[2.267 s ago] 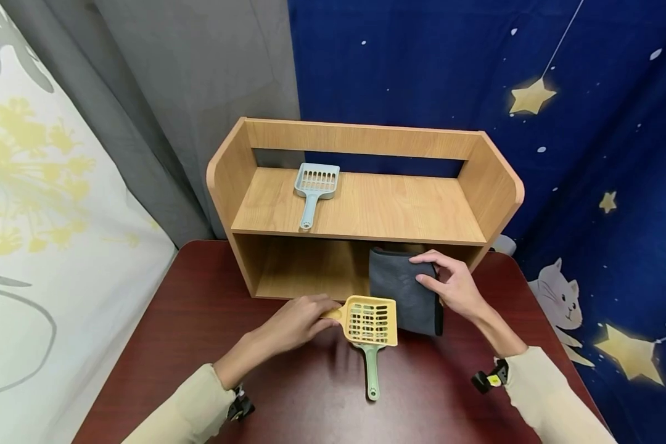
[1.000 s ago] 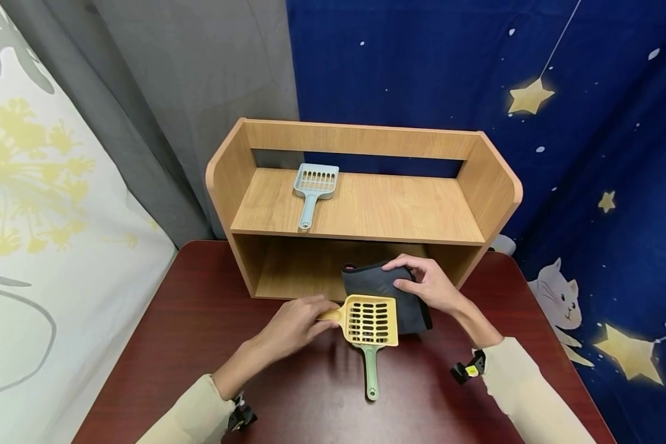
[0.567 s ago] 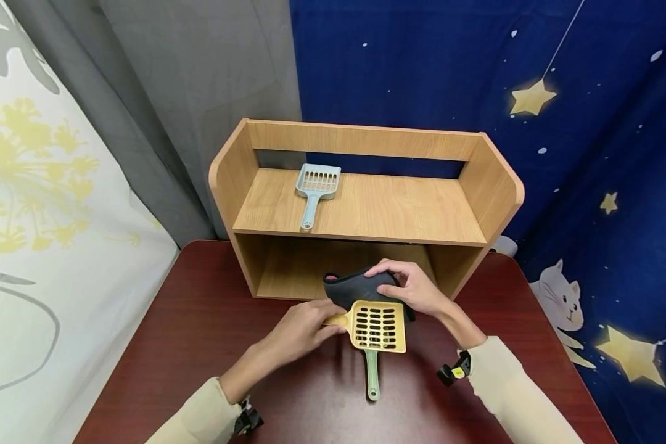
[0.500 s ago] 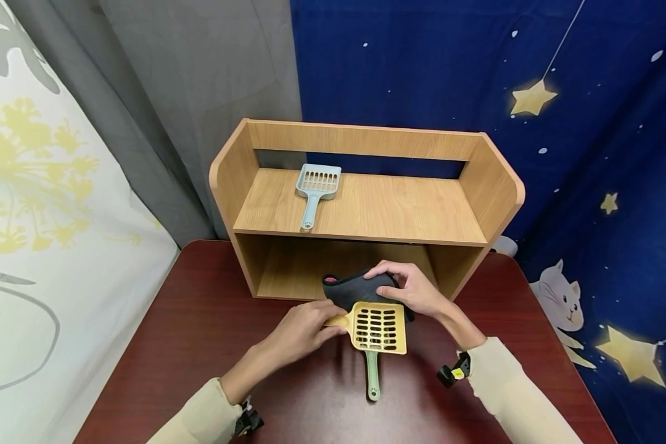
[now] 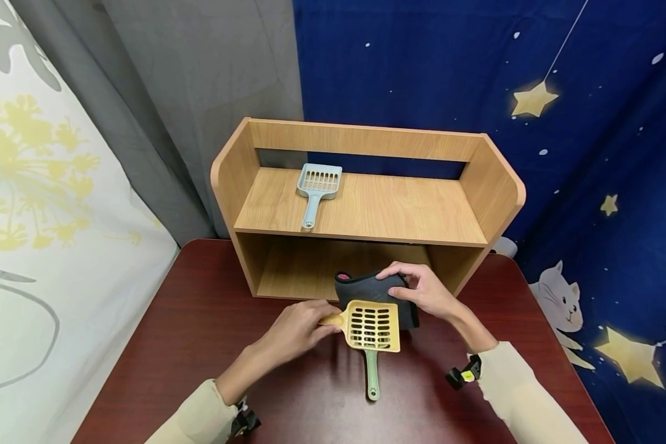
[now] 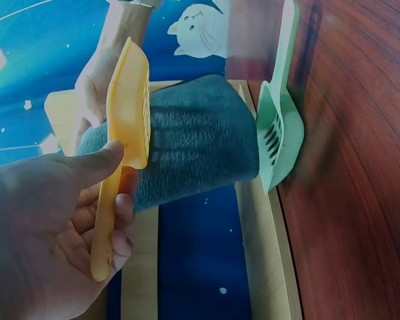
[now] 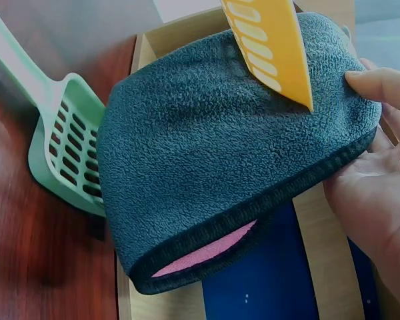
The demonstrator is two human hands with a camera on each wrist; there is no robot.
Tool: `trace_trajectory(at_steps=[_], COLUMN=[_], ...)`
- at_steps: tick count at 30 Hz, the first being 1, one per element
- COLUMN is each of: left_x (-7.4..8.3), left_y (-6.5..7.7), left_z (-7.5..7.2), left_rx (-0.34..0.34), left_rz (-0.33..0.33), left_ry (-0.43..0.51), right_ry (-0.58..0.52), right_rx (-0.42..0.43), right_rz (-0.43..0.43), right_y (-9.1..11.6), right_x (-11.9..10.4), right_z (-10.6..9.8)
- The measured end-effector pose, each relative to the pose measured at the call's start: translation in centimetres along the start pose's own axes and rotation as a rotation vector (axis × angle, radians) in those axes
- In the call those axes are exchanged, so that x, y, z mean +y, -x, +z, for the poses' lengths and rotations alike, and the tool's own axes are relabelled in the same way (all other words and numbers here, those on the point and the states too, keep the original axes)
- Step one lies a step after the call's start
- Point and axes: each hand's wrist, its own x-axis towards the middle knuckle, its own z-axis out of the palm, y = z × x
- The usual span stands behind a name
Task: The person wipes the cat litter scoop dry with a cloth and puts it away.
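My left hand (image 5: pixel 300 327) grips the handle of a yellow slotted litter scoop (image 5: pixel 373 325), which is held above the table. Behind that scoop, my right hand (image 5: pixel 427 288) pinches the upper edge of a dark grey folded cloth (image 5: pixel 369 287) between thumb and fingers. In the right wrist view the cloth (image 7: pixel 200 147) is plush with a black border, a pink inner side shows, and the yellow scoop's blade (image 7: pixel 277 50) lies against or close to it. A green litter scoop (image 5: pixel 372 376) rests on the table below, its head mostly hidden by the yellow one.
A two-level wooden shelf (image 5: pixel 411 209) stands at the back of the dark red table (image 5: pixel 200 345). On its upper level lies a light blue litter scoop (image 5: pixel 318 185). Curtains (image 5: pixel 422 68) hang behind and at both sides.
Over two seconds the right hand moves the cloth leftward behind the yellow scoop, its top folding over, then slightly back right. The left hand keeps its hold on the yellow scoop, which shifts only slightly.
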Motion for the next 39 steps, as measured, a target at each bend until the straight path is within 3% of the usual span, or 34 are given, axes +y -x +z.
trace_trajectory(at_steps=[7,13,19,25,32,35,39], left_x=[-0.4,-0.1,0.4,0.2,-0.8,-1.2,-1.5], left_y=[0.2,0.1,-0.2,-0.1,0.7,0.9,1.0], left_z=[-0.3,0.0,0.3,0.0,-0.4,-0.4,-0.2], left_rx=[0.001,0.001,-0.003,-0.004,0.049,0.086,0.138], left_rz=[-0.01,0.001,0.017,-0.002,-0.025,-0.027,-0.042], left_ry=[0.009,0.008,0.007,-0.003,-0.005,-0.011,0.004], right_ry=[0.038,-0.006,0.028,0.026,0.088,-0.014,-0.24], right_rx=[0.041,0.026,0.012,0.016,0.192,0.287,0.423], right_rz=[-0.011,-0.036,-0.066,-0.04,0.017,0.043,0.076], right_y=[0.6,0.2,-0.5,-0.1,1.7,2.4,3.0], right_x=[0.1,0.4,0.1,0.0,0.3,0.3,0.3], right_z=[-0.8,0.0,1.1,0.6,-0.9,-0.6,0.8])
